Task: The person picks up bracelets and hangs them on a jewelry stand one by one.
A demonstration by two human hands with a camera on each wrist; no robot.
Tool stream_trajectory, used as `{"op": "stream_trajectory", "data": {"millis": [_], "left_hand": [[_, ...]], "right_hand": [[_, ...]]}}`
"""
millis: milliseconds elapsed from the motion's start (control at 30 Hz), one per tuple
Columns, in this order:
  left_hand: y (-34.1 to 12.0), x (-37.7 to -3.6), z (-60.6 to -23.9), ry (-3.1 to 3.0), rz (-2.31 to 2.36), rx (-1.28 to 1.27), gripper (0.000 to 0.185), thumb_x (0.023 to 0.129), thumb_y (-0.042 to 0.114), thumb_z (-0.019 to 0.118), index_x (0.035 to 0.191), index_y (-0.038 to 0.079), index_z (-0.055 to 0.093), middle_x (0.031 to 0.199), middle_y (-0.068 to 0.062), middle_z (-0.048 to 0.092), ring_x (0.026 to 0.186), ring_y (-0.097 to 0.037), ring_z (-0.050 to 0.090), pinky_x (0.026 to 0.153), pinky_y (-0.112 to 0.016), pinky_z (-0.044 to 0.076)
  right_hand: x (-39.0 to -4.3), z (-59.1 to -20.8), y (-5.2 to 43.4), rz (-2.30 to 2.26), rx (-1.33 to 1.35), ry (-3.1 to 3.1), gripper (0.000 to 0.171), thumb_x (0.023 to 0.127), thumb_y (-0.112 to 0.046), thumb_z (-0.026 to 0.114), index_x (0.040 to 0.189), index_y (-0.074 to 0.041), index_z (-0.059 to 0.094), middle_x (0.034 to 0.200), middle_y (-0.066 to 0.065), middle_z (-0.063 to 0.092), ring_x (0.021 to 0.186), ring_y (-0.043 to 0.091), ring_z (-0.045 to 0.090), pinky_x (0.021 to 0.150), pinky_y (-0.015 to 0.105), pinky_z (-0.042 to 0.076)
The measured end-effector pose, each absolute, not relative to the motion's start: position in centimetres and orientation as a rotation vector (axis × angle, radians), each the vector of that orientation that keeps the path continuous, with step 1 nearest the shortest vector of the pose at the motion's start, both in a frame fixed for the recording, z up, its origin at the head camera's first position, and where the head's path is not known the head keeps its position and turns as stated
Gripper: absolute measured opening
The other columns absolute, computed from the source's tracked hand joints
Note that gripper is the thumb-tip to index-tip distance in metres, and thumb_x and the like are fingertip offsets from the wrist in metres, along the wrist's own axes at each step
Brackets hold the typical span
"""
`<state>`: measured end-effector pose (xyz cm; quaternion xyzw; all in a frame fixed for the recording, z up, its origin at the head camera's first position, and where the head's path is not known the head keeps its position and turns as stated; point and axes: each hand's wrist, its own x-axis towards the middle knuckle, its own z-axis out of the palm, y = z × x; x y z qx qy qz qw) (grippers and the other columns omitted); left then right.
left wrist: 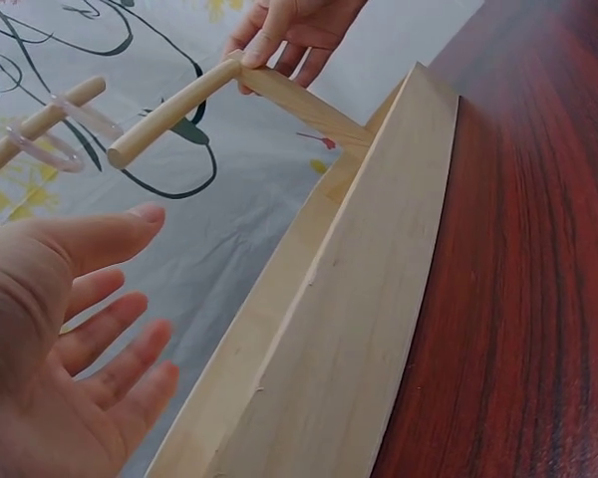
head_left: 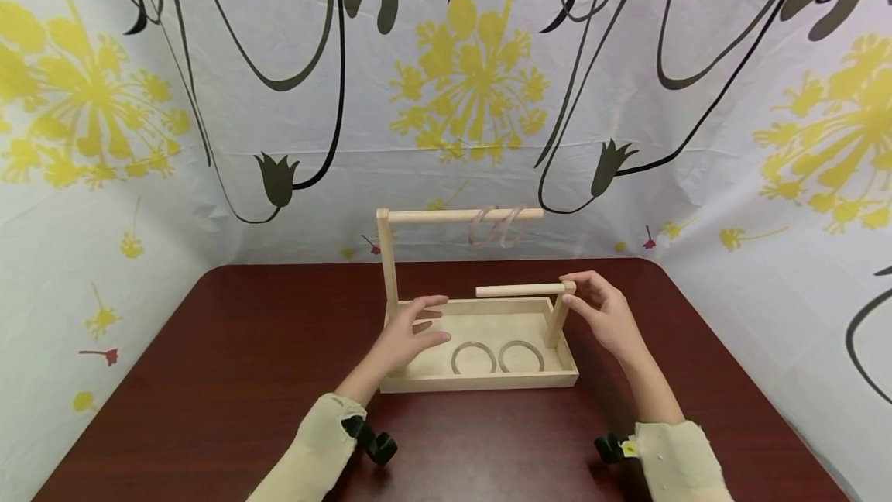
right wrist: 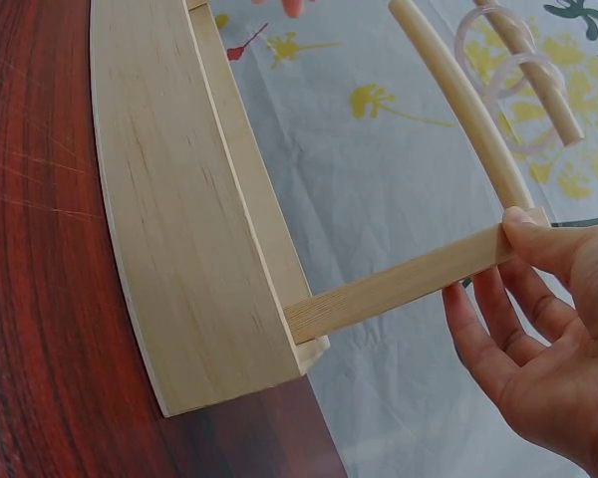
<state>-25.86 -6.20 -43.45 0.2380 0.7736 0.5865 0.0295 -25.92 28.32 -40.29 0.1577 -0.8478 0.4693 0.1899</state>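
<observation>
Steadying the short post (head_left: 557, 318) of the wooden tray (head_left: 481, 380) on the tabletop (head_left: 244, 347) with right hand (head_left: 606, 320) pinching its top, left hand (head_left: 407, 335) released, hovering near two rings (head_left: 497, 356); next likely needs picking one.

Short wooden post (head_left: 558, 319) – upright, tray's (head_left: 481, 383) right end, dowel (head_left: 519, 290) on top

Matt pale wooden tray (head_left: 481, 383) on glossy dark wood-grain table (head_left: 230, 362)
</observation>
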Motion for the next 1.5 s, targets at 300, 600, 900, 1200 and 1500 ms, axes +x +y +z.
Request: {"op": "stream_trajectory", "data": {"millis": [300,600,900,1200,1500], "left_hand": [[-5.9,-25.9,-44.0,2.334,1.687,0.803,0.057,0.092,0.005,0.069,0.144,-0.001,0.047,0.148,-0.021,0.05,0.133,-0.043,0.05,0.112,-0.052,0.042],[-5.4,-26.3,-45.1,2.289,1.623,0.857,0.057,0.091,0.004,0.071,0.142,-0.004,0.048,0.145,-0.023,0.051,0.13,-0.042,0.053,0.107,-0.046,0.048],[-5.0,-26.5,-45.4,2.286,1.544,0.847,0.057,0.09,0.006,0.073,0.141,-0.004,0.05,0.144,-0.021,0.053,0.13,-0.04,0.054,0.106,-0.044,0.049],[-4.6,-26.5,-45.6,2.295,1.455,0.811,0.061,0.087,0.006,0.076,0.142,-0.001,0.049,0.142,-0.024,0.053,0.131,-0.04,0.053,0.107,-0.046,0.048],[-4.4,-26.6,-45.7,2.369,1.305,0.822,0.062,0.087,0.005,0.076,0.143,0.004,0.05,0.141,-0.017,0.056,0.13,-0.034,0.055,0.105,-0.04,0.05]], "right_hand": [[-25.9,-40.2,28.3,1.369,0.455,-2.363,0.029,0.093,-0.003,0.068,0.122,0.0,0.064,0.113,0.0,0.067,0.097,-0.012,0.058,0.081,0.009,0.046],[-25.6,-39.9,28.2,1.405,0.464,-2.347,0.029,0.094,-0.006,0.068,0.122,-0.001,0.064,0.113,-0.003,0.067,0.098,-0.011,0.058,0.083,0.008,0.046],[-25.5,-39.8,28.1,1.408,0.459,-2.351,0.029,0.094,-0.006,0.067,0.122,-0.001,0.064,0.115,0.001,0.067,0.099,-0.011,0.058,0.084,0.008,0.045],[-25.5,-40.1,28.2,1.405,0.458,-2.354,0.029,0.095,-0.007,0.067,0.123,-0.001,0.064,0.114,0.0,0.066,0.099,-0.01,0.058,0.085,0.008,0.045],[-25.5,-40.0,28.2,1.429,0.456,-2.342,0.029,0.094,-0.006,0.067,0.122,0.0,0.064,0.11,-0.015,0.064,0.099,-0.01,0.058,0.085,0.008,0.044]]}}
